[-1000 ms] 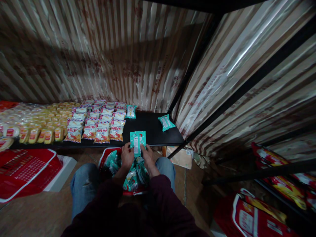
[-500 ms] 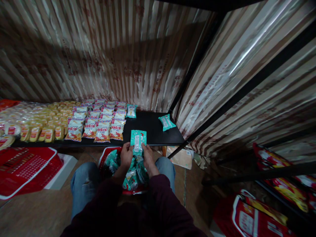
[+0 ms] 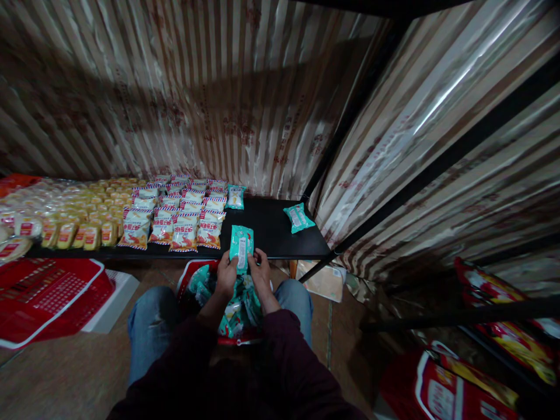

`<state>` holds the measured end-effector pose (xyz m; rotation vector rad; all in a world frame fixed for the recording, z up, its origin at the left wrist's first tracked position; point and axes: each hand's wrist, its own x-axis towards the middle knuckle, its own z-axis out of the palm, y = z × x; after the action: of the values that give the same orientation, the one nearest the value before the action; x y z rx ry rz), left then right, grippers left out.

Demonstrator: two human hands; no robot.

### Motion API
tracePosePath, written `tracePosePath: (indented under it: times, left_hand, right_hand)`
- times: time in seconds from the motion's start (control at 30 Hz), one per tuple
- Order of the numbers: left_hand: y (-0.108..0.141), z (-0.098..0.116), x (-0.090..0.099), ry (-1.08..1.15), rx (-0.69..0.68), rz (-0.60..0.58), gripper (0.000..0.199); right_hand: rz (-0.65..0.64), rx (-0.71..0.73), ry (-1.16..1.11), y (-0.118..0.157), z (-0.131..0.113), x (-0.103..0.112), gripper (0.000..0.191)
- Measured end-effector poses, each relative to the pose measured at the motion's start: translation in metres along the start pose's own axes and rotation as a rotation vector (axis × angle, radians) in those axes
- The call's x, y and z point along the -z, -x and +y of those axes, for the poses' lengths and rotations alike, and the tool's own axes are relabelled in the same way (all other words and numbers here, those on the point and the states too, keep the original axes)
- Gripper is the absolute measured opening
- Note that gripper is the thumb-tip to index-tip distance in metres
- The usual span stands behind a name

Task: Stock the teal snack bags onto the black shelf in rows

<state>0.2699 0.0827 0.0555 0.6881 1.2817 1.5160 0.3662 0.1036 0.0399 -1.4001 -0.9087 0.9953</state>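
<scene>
Striped sheeting (image 3: 210,87) is covering the far side, and a long black shelf (image 3: 266,233) is running left to right before it. We're seeing a red basket (image 3: 230,340) sitting between the knees, under the shelf's near edge, with teal packs (image 3: 238,312) heaped inside. On the shelf, yellow cakes (image 3: 91,236) are filling the left, white snack bags (image 3: 185,230) are standing in rows beside them, one teal bag (image 3: 235,197) is standing at the far right end of those rows, and a loose teal bag (image 3: 299,217) is lying farther right.

The teal packet (image 3: 240,242) in hand is hanging over the basket, its top overlapping the shelf's near edge in view; we can't tell if it's touching. For good handling we're advising light, even pressure low on both sides, leaving film uncreased and the printed face uncovered.

Both forearms are reaching forward and converging. The left hand (image 3: 226,274) is gripping the lower left side, the right hand (image 3: 261,274) the lower right, fingers bending and thumbs pressing on the near face. Both are pinching the packet; the fingertips behind it are hiding, so we can't tell their spread.
</scene>
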Motion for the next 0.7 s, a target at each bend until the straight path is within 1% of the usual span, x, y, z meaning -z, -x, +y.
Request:
tracePosePath:
  times: [0.1, 0.17, 0.23, 0.33, 0.53, 0.63, 0.7]
  left_hand:
    - [0.001, 0.004, -0.002, -0.065, -0.03, 0.029, 0.041]
    - [0.003, 0.007, -0.003, -0.107, -0.039, 0.046, 0.039]
    - [0.005, 0.01, -0.005, -0.128, -0.056, 0.037, 0.036]
    - [0.006, 0.01, -0.006, -0.143, -0.076, -0.009, 0.035]
    - [0.003, -0.001, -0.007, -0.248, -0.145, -0.024, 0.031]
    - [0.002, -0.009, -0.009, -0.323, -0.17, -0.028, 0.03]
    - [0.001, -0.013, -0.01, -0.375, -0.192, -0.031, 0.031]
  right_hand:
    - [-0.048, 0.111, 0.063, 0.003, -0.009, 0.0, 0.044]
    - [-0.1, 0.117, 0.079, 0.008, -0.018, -0.001, 0.038]
    - [-0.128, 0.096, 0.074, 0.013, -0.025, -0.002, 0.036]
    - [-0.168, 0.057, 0.031, 0.017, -0.031, -0.003, 0.038]
    - [-0.299, -0.009, -0.109, 0.015, -0.031, -0.003, 0.041]
    - [-0.309, -0.06, -0.143, 0.012, -0.028, -0.002, 0.042]
    - [-0.276, -0.088, -0.162, 0.01, -0.024, -0.001, 0.042]
